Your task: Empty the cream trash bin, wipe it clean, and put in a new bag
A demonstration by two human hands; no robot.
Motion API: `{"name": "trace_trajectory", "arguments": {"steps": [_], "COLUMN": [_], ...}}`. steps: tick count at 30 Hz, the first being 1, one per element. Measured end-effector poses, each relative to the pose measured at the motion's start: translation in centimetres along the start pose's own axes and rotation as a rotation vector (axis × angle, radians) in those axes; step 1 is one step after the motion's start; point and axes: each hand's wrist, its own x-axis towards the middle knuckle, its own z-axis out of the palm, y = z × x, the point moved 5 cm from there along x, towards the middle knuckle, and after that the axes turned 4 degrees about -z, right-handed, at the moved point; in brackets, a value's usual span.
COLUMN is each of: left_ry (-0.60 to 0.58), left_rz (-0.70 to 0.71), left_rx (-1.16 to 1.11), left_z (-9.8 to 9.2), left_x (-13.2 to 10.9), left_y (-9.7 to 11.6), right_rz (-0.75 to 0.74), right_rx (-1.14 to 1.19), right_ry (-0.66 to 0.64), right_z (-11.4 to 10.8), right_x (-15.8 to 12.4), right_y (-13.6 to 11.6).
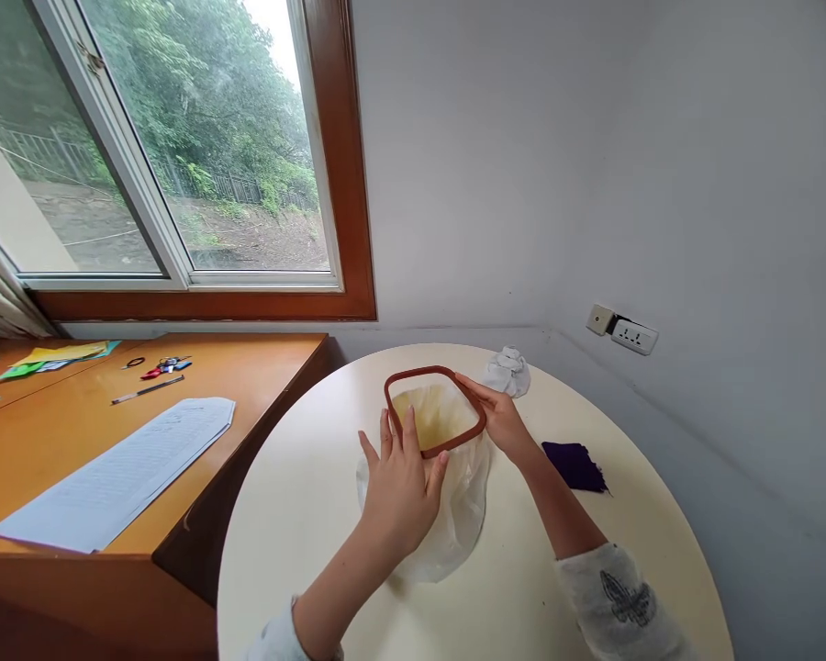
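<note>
A brown rounded-square rim ring (423, 372) sits at the top of a bin lined with a white plastic bag (464, 514), whose loose film hangs down around the outside. Through the ring, the inside (433, 413) looks pale yellow. My right hand (502, 420) grips the ring at its right corner, with the fingers along the outer edge. At the near left side, my left hand (399, 491) lies against the ring with fingers spread, its fingertips reaching over the edge. How firmly the ring is seated on the bin cannot be told.
The bin stands on a round cream table (295, 496). Behind it lies a crumpled white bag (507, 372), and to the right a dark purple cloth (574, 465). A wooden desk at left holds papers (124, 473), a pen (148, 389) and scissors (161, 369). Walls bound the back and right.
</note>
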Motion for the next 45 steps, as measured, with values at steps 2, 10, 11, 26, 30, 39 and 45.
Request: {"name": "trace_trajectory", "arguments": {"steps": [2, 10, 11, 26, 30, 39, 45], "left_ry": [-0.019, -0.052, -0.057, -0.152, -0.184, -0.241, -0.248], "left_rz": [-0.007, -0.06, -0.069, -0.058, -0.048, -0.155, -0.137], "left_rx": [0.103, 0.242, 0.241, 0.119, 0.057, -0.05, -0.005], "left_z": [-0.1, -0.2, -0.2, -0.4, -0.2, -1.3, -1.5], "left_x": [0.0, 0.3, 0.3, 1.4, 1.6, 2.5, 5.3], "left_y": [0.1, -0.1, -0.2, -0.5, -0.7, -0.9, -0.9], "right_rz": [0.012, -0.001, 0.0, 0.022, -0.021, -0.048, -0.046], "right_rx": [0.007, -0.112, -0.13, -0.152, -0.196, -0.334, -0.342], "right_ry": [-0.002, -0.016, -0.018, -0.02, 0.003, 0.066, 0.03], "right_z": [-0.1, -0.5, -0.6, -1.2, -0.8, -0.7, -0.7], "right_x": [0.0, -0.3, -0.4, -1.2, -1.5, -1.6, -0.8], "right_y": [0.4, 1.7, 1.9, 1.9, 1.9, 0.8, 0.4]}}
